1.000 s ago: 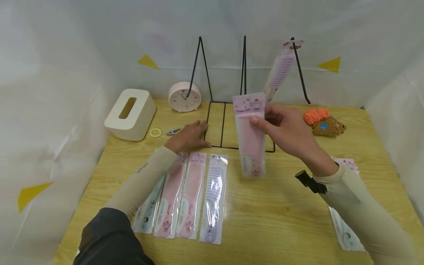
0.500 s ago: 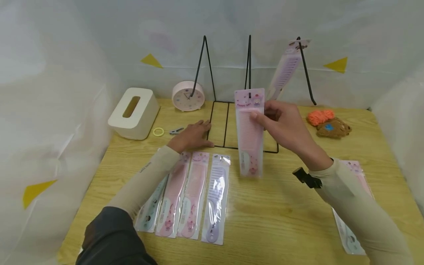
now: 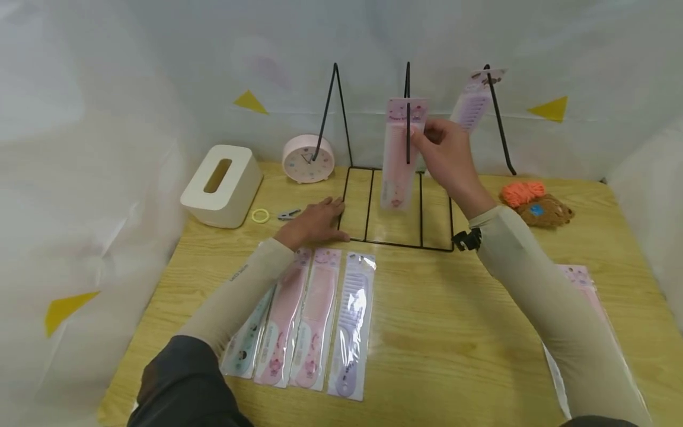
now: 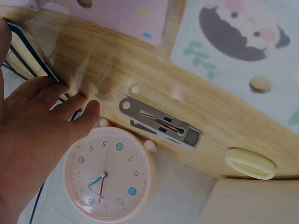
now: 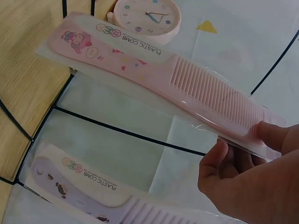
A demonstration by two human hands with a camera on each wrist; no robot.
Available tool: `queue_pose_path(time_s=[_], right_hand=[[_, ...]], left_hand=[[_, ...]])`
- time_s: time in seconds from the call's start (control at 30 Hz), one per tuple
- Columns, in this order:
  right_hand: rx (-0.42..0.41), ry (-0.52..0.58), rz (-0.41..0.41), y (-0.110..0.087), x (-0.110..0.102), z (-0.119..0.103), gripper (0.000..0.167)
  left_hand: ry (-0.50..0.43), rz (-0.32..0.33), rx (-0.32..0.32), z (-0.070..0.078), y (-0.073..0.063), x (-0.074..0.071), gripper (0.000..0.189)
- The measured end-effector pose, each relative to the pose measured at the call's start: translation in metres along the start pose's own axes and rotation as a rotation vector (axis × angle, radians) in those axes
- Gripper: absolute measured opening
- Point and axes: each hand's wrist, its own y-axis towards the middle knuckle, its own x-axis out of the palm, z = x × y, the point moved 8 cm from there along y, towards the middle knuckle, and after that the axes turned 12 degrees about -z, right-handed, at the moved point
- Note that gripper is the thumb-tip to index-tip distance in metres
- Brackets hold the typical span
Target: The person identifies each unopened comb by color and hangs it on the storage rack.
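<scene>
In the head view my right hand (image 3: 448, 151) pinches a packaged pink comb (image 3: 395, 184) by its upper right edge, thumb in front and fingers behind. The middle hook of the black wire rack (image 3: 395, 244) passes through the top of the card, its lower end hanging in front of it. The right wrist view shows the comb's teeth under clear film. A packaged purple comb (image 3: 472, 111) hangs on the right-hand hook. My left hand (image 3: 315, 222) rests at the rack's left base edge, fingers spread.
Several packaged combs, including a purple one (image 3: 352, 320) and a pink one (image 3: 318, 308), lie in front. More packs (image 3: 576, 274) lie right, partly under my arm. A tissue box (image 3: 224, 196), clock (image 3: 308, 160), grey clip (image 4: 161, 123), yellow ring (image 4: 243, 161) and orange yarn (image 3: 523, 193) stand around.
My right hand has raised the pink comb from low in front of the middle hook and pushed it back along the hook. The left hand keeps its place on the rack.
</scene>
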Motion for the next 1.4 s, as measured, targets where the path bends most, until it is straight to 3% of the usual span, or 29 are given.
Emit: queue_pose_path(time_s=[0.23, 0.43, 0.57, 0.67, 0.8, 0.97, 1.13, 1.4], right_hand=[[0.009, 0.077, 0.115, 0.036, -0.013, 0.009, 0.023], [0.034, 0.081, 0.152, 0.051, -0.024, 0.016, 0.019], [0.091, 0.053, 0.122, 0.051, -0.026, 0.021, 0.024], [0.177, 0.013, 0.02, 0.046, -0.022, 0.026, 0.037], [0.233, -0.075, -0.164, 0.025, -0.016, 0.029, 0.063], [0.183, -0.197, -0.324, -0.02, -0.013, 0.027, 0.069], [0.163, -0.311, -0.411, -0.073, -0.023, 0.039, 0.058], [0.253, -0.396, -0.468, -0.155, -0.062, 0.094, 0.049]], left_hand=[[-0.006, -0.014, 0.021, 0.006, 0.003, 0.001, 0.093], [-0.008, -0.014, 0.019, 0.008, 0.008, -0.001, 0.092], [-0.004, -0.019, 0.02, 0.01, 0.011, -0.001, 0.092], [0.02, -0.014, 0.023, 0.009, 0.013, -0.002, 0.093], [0.036, -0.021, 0.027, 0.008, 0.013, -0.002, 0.094], [0.036, -0.021, 0.029, 0.004, 0.009, -0.005, 0.094], [0.036, -0.001, 0.034, 0.0, 0.009, -0.011, 0.094], [0.009, 0.013, 0.028, -0.005, 0.004, -0.012, 0.095]])
